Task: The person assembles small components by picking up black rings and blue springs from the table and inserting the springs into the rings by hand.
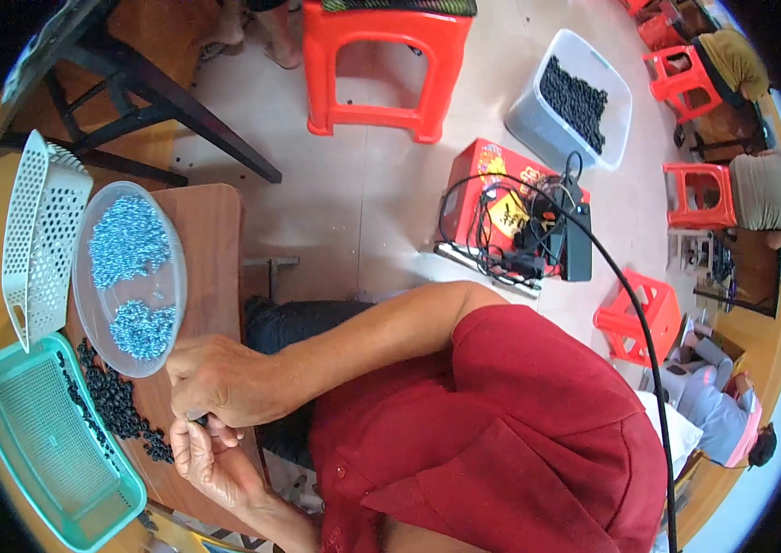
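My two hands meet over the brown wooden tabletop [215,217], close to its edge. My left hand [211,465], the lower one in the picture, pinches a small black part [199,419] at its fingertips. Above it, my right hand [224,376] has its fingers curled down against that part; what they hold is hidden. Beside my right hand stands a clear round plastic bowl [176,267] with two separate heaps of small shiny blue pieces [129,241]. Near my left hand, loose small black parts [118,401] lie in a pile on the tabletop.
A green mesh basket [49,442] holds a few black parts; a white perforated basket [45,240] stands tilted beside the bowl. On the floor are a red stool [388,115], a clear tub [519,115] of black parts, and a red box [473,180] under tangled cables. Other people sit farther off.
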`<state>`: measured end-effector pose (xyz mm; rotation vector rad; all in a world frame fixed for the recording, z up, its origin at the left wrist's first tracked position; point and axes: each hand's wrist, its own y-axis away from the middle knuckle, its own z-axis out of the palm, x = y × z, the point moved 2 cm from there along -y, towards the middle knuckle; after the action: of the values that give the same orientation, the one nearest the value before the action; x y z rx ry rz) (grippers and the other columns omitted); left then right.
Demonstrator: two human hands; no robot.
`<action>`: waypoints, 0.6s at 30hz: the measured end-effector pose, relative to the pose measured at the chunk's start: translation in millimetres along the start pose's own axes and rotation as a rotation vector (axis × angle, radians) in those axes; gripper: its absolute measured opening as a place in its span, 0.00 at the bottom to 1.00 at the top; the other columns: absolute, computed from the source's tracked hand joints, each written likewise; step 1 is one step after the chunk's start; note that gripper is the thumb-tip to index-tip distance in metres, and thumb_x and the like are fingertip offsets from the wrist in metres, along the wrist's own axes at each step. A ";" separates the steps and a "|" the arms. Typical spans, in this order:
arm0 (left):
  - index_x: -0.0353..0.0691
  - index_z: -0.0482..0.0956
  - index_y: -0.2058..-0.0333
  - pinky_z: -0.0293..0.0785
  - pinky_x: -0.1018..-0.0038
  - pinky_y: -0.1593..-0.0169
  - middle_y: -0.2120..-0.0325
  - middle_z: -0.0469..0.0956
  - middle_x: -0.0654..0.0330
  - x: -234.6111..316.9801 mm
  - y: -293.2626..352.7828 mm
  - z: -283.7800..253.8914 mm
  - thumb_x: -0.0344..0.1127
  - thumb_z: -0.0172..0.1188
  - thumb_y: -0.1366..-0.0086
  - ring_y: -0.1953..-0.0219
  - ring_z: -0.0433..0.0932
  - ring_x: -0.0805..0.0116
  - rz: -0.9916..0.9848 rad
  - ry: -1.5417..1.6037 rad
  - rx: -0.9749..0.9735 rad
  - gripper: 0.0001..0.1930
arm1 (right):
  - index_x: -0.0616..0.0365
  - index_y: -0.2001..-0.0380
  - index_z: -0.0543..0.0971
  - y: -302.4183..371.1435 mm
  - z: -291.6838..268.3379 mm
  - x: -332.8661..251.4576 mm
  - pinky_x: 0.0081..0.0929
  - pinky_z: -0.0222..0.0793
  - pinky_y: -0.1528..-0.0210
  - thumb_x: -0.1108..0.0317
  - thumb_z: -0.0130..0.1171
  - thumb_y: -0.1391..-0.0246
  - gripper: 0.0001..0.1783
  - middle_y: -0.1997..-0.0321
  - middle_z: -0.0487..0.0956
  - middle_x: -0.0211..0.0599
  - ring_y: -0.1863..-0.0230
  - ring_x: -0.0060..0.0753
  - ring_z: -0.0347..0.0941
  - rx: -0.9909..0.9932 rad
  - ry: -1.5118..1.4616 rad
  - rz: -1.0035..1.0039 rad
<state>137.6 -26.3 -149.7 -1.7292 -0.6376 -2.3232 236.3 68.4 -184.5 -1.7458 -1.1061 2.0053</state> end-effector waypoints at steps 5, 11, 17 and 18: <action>0.35 0.72 0.62 0.63 0.78 0.70 0.73 0.75 0.60 -6.8 6.6 -0.1 0.33 0.58 0.38 0.75 0.69 0.74 -0.018 -0.049 0.000 0.10 | 0.56 0.86 0.72 4.7 -7.5 -7.4 0.36 0.62 0.74 0.68 0.64 0.76 0.10 0.78 0.69 0.33 0.71 0.38 0.67 -0.045 0.047 -0.109; 0.34 0.73 0.63 0.65 0.78 0.69 0.76 0.73 0.60 -11.2 10.8 2.5 0.31 0.59 0.39 0.76 0.68 0.73 0.023 -0.174 0.088 0.09 | 0.58 0.86 0.73 4.6 -13.9 -6.6 0.40 0.62 0.70 0.65 0.63 0.74 0.11 0.78 0.70 0.39 0.70 0.42 0.67 -0.239 0.024 -0.086; 0.30 0.72 0.61 0.66 0.79 0.69 0.75 0.74 0.59 -11.8 14.6 27.7 0.29 0.61 0.42 0.76 0.69 0.73 0.088 -0.175 0.121 0.12 | 0.65 0.89 0.74 3.3 -21.4 -5.6 0.41 0.66 0.79 0.63 0.62 0.72 0.14 0.87 0.71 0.50 0.82 0.49 0.73 -0.073 -0.015 -0.066; 0.30 0.72 0.61 0.66 0.80 0.69 0.75 0.74 0.59 -10.8 14.9 31.2 0.29 0.62 0.43 0.76 0.69 0.73 0.122 -0.207 0.146 0.13 | 0.65 0.89 0.74 3.1 -22.7 -6.0 0.41 0.66 0.79 0.63 0.62 0.72 0.14 0.87 0.71 0.50 0.82 0.49 0.73 -0.067 -0.016 -0.068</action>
<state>173.8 -27.2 -149.1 -1.8974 -0.6951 -1.9824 259.7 70.9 -181.9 -1.7030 -1.2344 1.9668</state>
